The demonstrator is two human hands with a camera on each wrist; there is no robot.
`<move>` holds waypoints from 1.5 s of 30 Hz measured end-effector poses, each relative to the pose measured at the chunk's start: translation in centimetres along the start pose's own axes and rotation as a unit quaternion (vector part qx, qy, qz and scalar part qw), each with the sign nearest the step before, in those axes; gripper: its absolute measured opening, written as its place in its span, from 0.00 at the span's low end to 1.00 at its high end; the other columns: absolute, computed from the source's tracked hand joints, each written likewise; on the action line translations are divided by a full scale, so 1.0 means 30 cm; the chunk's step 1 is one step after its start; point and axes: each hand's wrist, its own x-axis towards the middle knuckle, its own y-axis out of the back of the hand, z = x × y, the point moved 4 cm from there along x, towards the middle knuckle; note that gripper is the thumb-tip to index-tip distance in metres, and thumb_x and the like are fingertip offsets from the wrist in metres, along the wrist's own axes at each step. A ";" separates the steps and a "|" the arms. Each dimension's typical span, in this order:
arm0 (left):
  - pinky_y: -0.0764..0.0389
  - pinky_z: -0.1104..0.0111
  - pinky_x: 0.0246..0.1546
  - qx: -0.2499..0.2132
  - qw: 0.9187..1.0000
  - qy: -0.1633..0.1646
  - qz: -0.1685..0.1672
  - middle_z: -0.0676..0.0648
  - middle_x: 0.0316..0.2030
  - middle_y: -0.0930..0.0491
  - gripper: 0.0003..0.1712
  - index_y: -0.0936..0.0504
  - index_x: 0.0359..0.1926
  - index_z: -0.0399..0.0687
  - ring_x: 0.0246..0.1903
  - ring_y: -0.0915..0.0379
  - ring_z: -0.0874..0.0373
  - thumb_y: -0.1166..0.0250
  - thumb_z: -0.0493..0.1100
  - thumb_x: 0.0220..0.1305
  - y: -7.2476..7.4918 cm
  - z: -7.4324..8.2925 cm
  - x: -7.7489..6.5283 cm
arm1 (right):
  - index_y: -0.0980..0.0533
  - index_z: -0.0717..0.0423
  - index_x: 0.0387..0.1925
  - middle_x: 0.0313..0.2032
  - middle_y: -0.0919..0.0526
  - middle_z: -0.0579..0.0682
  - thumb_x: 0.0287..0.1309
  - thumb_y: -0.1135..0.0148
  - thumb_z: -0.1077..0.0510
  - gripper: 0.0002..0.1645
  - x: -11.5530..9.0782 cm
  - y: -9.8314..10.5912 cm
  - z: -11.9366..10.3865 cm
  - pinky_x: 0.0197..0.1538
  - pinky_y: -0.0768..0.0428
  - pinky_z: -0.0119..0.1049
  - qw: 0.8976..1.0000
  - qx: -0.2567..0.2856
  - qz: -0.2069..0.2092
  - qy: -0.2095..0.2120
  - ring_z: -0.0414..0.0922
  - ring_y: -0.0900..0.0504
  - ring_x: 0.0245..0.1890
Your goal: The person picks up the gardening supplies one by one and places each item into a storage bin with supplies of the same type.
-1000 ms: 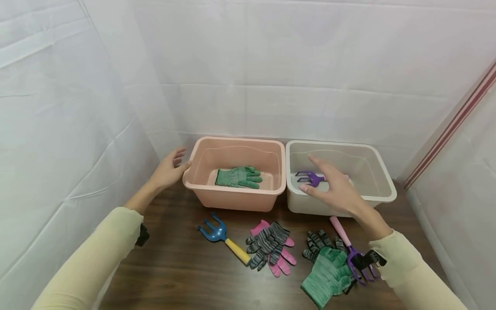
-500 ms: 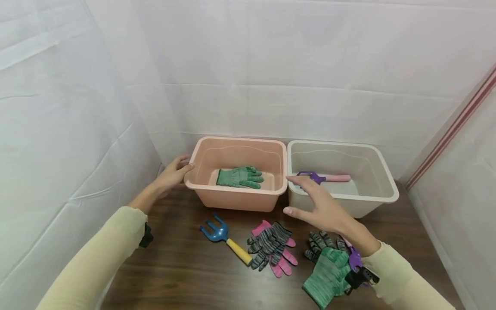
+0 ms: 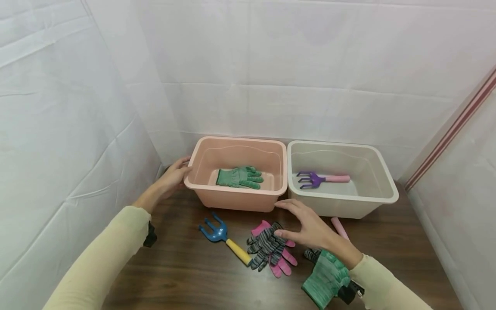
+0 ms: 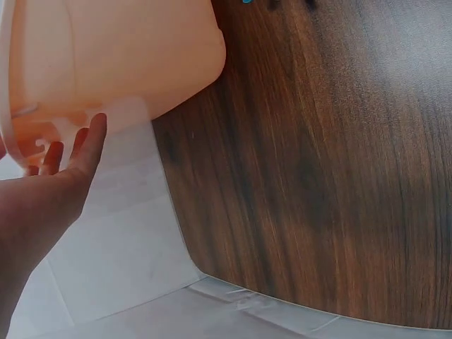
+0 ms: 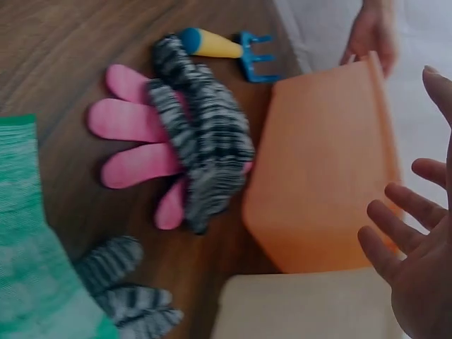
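My left hand is at the left end of the pink bin, fingers extended along the outside of its wall and thumb near the rim. A green glove lies inside that bin. My right hand holds nothing; its fingers are spread and slightly bent, just in front of the two bins. Below its thumb, a black-and-grey glove lies across a pink glove. Beside these gloves is a blue hand fork with a yellow handle.
The off-white bin stands against the pink one and holds a purple hand fork with a pink handle. Near the right forearm lie another green glove, a dark striped glove and a pink handle. White sheeting surrounds the table.
My right hand has moved left and toward me, from over the off-white bin to beside the striped and pink gloves. My left hand has settled slightly closer along the pink bin's end.
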 end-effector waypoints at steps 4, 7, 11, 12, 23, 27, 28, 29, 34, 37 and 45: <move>0.22 0.51 0.63 -0.005 1.000 0.004 0.002 0.34 0.83 0.54 0.39 0.61 0.87 0.47 0.75 0.41 0.34 0.54 0.43 0.85 0.001 -0.008 0.009 | 0.27 0.40 0.73 0.68 0.25 0.41 0.63 0.27 0.34 0.41 -0.004 -0.049 0.044 0.68 0.24 0.55 1.000 0.022 0.005 0.006 0.44 0.26 0.69; 0.19 0.52 0.61 -0.028 1.000 0.008 -0.004 0.34 0.83 0.54 0.39 0.61 0.87 0.48 0.76 0.42 0.33 0.53 0.44 0.86 0.004 -0.018 0.016 | 0.26 0.41 0.71 0.66 0.24 0.40 0.63 0.27 0.33 0.40 -0.009 -0.083 0.076 0.67 0.22 0.54 1.000 0.029 0.007 -0.002 0.43 0.25 0.67; 0.17 0.56 0.57 -0.061 0.998 0.017 -0.018 0.33 0.82 0.51 0.39 0.60 0.87 0.49 0.75 0.41 0.33 0.53 0.46 0.86 0.009 -0.035 0.020 | 0.25 0.42 0.70 0.65 0.23 0.42 0.62 0.27 0.33 0.39 -0.015 -0.123 0.113 0.65 0.21 0.56 0.999 0.030 0.006 -0.014 0.45 0.23 0.66; 0.17 0.55 0.57 -0.061 0.998 0.020 -0.022 0.32 0.81 0.49 0.38 0.60 0.87 0.49 0.74 0.39 0.33 0.54 0.46 0.86 0.010 -0.039 0.020 | 0.24 0.42 0.69 0.65 0.23 0.42 0.62 0.27 0.33 0.39 -0.016 -0.131 0.121 0.65 0.21 0.56 0.999 0.029 0.004 -0.019 0.46 0.23 0.65; 0.30 0.39 0.69 -0.063 0.996 0.022 -0.066 0.29 0.80 0.47 0.37 0.60 0.87 0.48 0.74 0.40 0.31 0.57 0.49 0.88 0.012 -0.052 0.011 | 0.23 0.41 0.68 0.64 0.23 0.41 0.58 0.26 0.28 0.41 -0.020 -0.205 0.177 0.65 0.21 0.55 0.996 0.048 -0.019 -0.074 0.49 0.22 0.64; 0.39 0.34 0.73 -0.078 0.994 0.029 -0.066 0.30 0.80 0.48 0.37 0.62 0.87 0.49 0.76 0.46 0.29 0.57 0.48 0.89 0.012 -0.056 0.011 | 0.23 0.41 0.67 0.63 0.22 0.42 0.58 0.25 0.29 0.41 -0.023 -0.228 0.189 0.64 0.20 0.55 0.995 0.060 -0.021 -0.077 0.53 0.20 0.62; 0.41 0.33 0.73 -0.083 0.994 0.031 -0.065 0.30 0.81 0.48 0.37 0.62 0.87 0.49 0.76 0.46 0.29 0.57 0.48 0.89 0.012 -0.057 0.012 | 0.23 0.42 0.67 0.62 0.21 0.43 0.58 0.25 0.30 0.41 -0.025 -0.232 0.191 0.64 0.20 0.55 0.995 0.062 -0.020 -0.078 0.54 0.20 0.61; 0.41 0.33 0.73 -0.087 0.994 0.032 -0.064 0.30 0.81 0.48 0.37 0.61 0.87 0.49 0.76 0.47 0.29 0.57 0.48 0.88 0.013 -0.058 0.014 | 0.23 0.42 0.67 0.61 0.21 0.43 0.58 0.25 0.30 0.41 -0.026 -0.237 0.194 0.63 0.19 0.55 0.995 0.064 -0.019 -0.079 0.54 0.19 0.61; 0.40 0.33 0.73 -0.082 0.994 0.034 -0.065 0.31 0.81 0.50 0.37 0.61 0.87 0.49 0.77 0.47 0.30 0.56 0.47 0.88 0.012 -0.055 0.020 | 0.22 0.50 0.68 0.60 0.21 0.46 0.57 0.23 0.31 0.45 -0.030 -0.256 0.208 0.61 0.18 0.54 0.993 0.072 -0.019 -0.088 0.53 0.20 0.60; 0.40 0.34 0.73 -0.081 0.994 0.032 -0.067 0.31 0.82 0.50 0.37 0.61 0.87 0.49 0.77 0.47 0.30 0.57 0.47 0.88 0.013 -0.053 0.022 | 0.22 0.52 0.68 0.61 0.21 0.46 0.56 0.22 0.32 0.46 -0.031 -0.267 0.216 0.62 0.18 0.54 0.993 0.074 -0.020 -0.095 0.52 0.20 0.61; 0.41 0.33 0.73 -0.087 0.994 0.034 -0.057 0.31 0.81 0.49 0.37 0.60 0.87 0.49 0.77 0.47 0.30 0.57 0.49 0.88 0.008 -0.053 0.014 | 0.20 0.49 0.64 0.58 0.20 0.43 0.53 0.19 0.34 0.42 -0.030 -0.287 0.226 0.65 0.22 0.57 0.992 0.062 -0.023 -0.105 0.48 0.22 0.61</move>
